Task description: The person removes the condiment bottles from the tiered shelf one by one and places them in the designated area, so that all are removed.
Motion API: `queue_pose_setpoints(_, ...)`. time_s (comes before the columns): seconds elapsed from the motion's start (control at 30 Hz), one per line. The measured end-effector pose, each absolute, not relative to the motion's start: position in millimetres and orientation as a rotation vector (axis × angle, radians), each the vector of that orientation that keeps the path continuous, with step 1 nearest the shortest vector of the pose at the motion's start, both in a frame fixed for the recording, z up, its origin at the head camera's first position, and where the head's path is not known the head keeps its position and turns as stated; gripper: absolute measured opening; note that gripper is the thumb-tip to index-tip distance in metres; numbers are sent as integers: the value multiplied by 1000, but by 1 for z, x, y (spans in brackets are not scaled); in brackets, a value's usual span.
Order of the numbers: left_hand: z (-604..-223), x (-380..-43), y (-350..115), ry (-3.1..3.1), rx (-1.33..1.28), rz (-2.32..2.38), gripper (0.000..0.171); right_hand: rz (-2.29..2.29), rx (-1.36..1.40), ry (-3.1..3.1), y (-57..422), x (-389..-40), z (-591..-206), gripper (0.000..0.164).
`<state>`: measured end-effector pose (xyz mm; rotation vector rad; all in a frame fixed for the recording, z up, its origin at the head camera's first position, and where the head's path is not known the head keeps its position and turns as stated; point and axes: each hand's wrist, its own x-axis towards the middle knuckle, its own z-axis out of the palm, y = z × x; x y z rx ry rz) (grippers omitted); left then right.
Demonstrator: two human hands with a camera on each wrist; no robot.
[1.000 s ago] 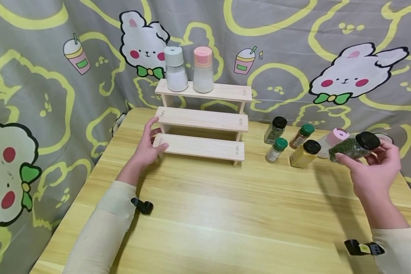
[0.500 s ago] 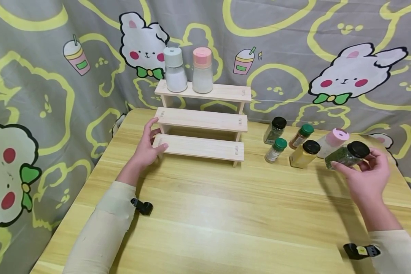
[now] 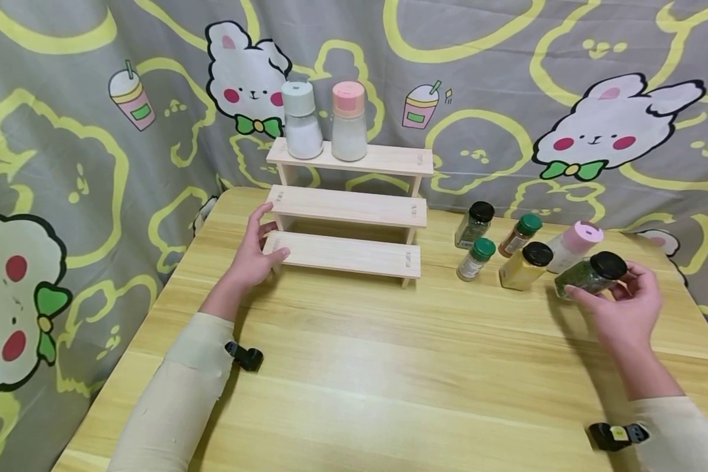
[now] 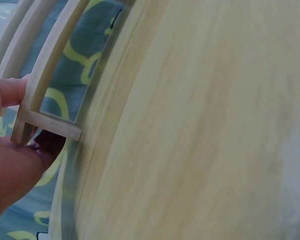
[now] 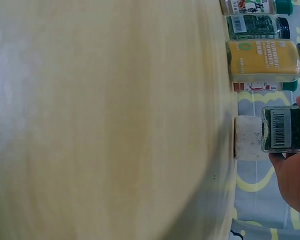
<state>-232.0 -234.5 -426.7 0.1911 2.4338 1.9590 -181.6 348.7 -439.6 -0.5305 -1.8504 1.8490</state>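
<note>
My left hand (image 3: 254,255) grips the left end of a three-tier wooden shelf rack (image 3: 342,252), thumb on the lowest board; in the left wrist view the fingers pass behind its side. My right hand (image 3: 628,311) holds a spice jar (image 3: 584,276) of dried green herbs, tilted, black cap toward the palm. In the right wrist view the jar's barcode label (image 5: 281,128) shows, and its base is off the table. Just behind it stands a pink-capped shaker (image 3: 566,249), partly hidden. Two shakers, one with a pale green cap (image 3: 303,124) and one pink-capped (image 3: 349,124), stand on the top tier.
Left of the held jar stand a yellow turmeric powder jar (image 3: 522,269), a small green-capped jar (image 3: 474,261), a black-capped jar (image 3: 472,226) and a red-brown green-capped jar (image 3: 518,236). A patterned curtain (image 3: 484,78) hangs along the table's (image 3: 360,367) back and left.
The right hand has brought the herb jar left and lower, from beside the pink-capped shaker to in front of it. My left hand has stayed on the rack.
</note>
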Motion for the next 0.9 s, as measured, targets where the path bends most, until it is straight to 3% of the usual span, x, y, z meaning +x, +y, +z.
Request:
queue_pose_setpoints(0.43,-452,-248,-244,2437,192,1976,92,1794,-526,-1926,351,-185,-450,71)
queue_pose_setpoints(0.9,-447,-245,-241,2424,192,1982,91,1836,-531,-1942,351,-188,-459,72)
